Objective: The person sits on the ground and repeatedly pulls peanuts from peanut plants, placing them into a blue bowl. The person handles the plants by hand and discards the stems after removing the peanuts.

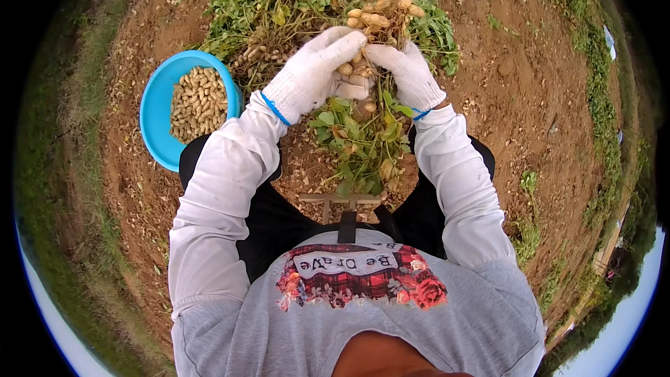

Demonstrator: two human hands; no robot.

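Note:
Both my hands wear white knit gloves with blue cuffs and meet in front of me. My right hand (410, 73) is closed round a peanut plant (363, 141), its leafy stems hanging down between my knees. Pale peanut pods (377, 20) cluster at the plant's roots, above my fingers. My left hand (319, 70) is curled at the same plant, thumb and fingers around a few pods (357, 68) close to the right hand. Its fingertips are partly hidden, so I cannot tell exactly how many pods it holds.
A blue basin (158, 108) with many picked peanuts (199, 105) stands on the soil to my left. Ahead lies a heap of pulled peanut plants (279, 3), some with pods (255, 56). Brown soil (523, 98) stretches to the right, edged by a green strip (593, 49).

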